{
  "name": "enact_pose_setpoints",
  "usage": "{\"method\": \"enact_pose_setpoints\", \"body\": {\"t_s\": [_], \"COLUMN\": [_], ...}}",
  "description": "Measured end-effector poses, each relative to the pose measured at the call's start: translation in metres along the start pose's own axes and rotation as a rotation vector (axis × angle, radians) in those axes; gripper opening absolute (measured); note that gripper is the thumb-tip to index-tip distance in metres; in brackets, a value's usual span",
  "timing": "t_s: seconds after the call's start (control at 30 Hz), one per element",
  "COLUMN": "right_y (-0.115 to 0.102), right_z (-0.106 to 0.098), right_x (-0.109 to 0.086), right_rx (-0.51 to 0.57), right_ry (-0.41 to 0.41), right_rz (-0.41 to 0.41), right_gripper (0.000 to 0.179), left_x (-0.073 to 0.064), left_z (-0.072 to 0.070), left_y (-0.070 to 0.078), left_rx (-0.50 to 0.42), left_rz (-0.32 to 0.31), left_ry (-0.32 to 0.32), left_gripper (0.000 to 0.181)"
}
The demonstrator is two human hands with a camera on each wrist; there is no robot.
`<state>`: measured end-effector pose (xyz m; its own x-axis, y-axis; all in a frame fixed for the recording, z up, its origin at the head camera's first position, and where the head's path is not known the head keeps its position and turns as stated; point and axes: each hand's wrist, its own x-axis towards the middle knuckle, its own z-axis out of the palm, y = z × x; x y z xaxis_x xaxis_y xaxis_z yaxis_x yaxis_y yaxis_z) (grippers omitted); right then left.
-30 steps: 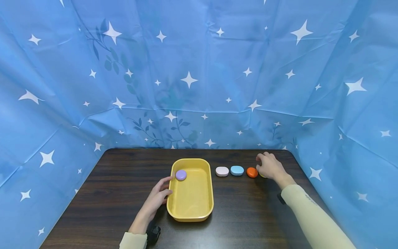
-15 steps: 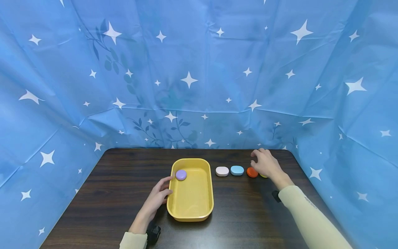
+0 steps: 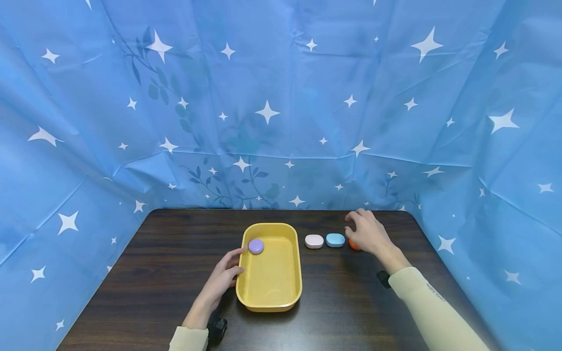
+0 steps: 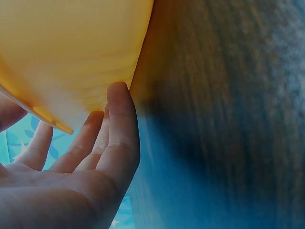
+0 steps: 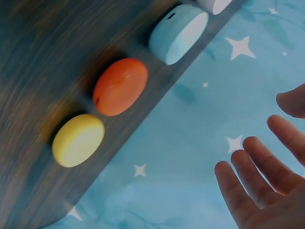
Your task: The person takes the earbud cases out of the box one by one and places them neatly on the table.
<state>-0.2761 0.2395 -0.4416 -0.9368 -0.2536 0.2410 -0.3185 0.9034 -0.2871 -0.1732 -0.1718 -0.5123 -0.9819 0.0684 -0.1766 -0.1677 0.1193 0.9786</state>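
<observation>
My left hand [image 3: 219,278] rests against the left side of a yellow rectangular tray [image 3: 270,307]. In the left wrist view its fingertips touch the tray's outer wall [image 4: 86,52], the fingers only slightly bent. Inside the tray, at the far left, lies a small round purple piece [image 3: 256,246]. Above the right end of a row of small rounded pieces hovers my right hand [image 3: 371,234], fingers apart and holding nothing. Nearest below it is an orange round piece [image 5: 121,87], partly hidden in the head view. Beside that lies a yellow round piece [image 5: 78,140], covered by the hand in the head view.
Further left in the row are a light blue oval piece [image 3: 335,240], with a small dark slot in the right wrist view, and a pale pink oval one [image 3: 313,241]. All lie on a dark wooden table [image 3: 175,253]. A blue star-patterned cloth [image 3: 281,97] hangs behind.
My right hand has moved left, from over the yellow piece to over the orange piece, with nothing taken. The left hand and the tray have stayed in place.
</observation>
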Motion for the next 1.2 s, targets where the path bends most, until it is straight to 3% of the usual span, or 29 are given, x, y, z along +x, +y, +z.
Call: {"method": "enact_pose_setpoints", "body": {"t_s": [0.8, 1.2], "right_y": [-0.047, -0.077], "right_z": [0.002, 0.0], "right_x": [-0.007, -0.014], "right_rx": [0.076, 0.138], "right_ry": [0.114, 0.119], "right_rz": [-0.145, -0.194], "right_gripper": [0.023, 0.022], "left_x": [0.001, 0.0], "left_z": [0.0, 0.001], "left_y": [0.0, 0.001], "left_rx": [0.015, 0.007], "left_rz": [-0.009, -0.009], "left_ry": [0.009, 0.005], "left_gripper": [0.051, 0.05]}}
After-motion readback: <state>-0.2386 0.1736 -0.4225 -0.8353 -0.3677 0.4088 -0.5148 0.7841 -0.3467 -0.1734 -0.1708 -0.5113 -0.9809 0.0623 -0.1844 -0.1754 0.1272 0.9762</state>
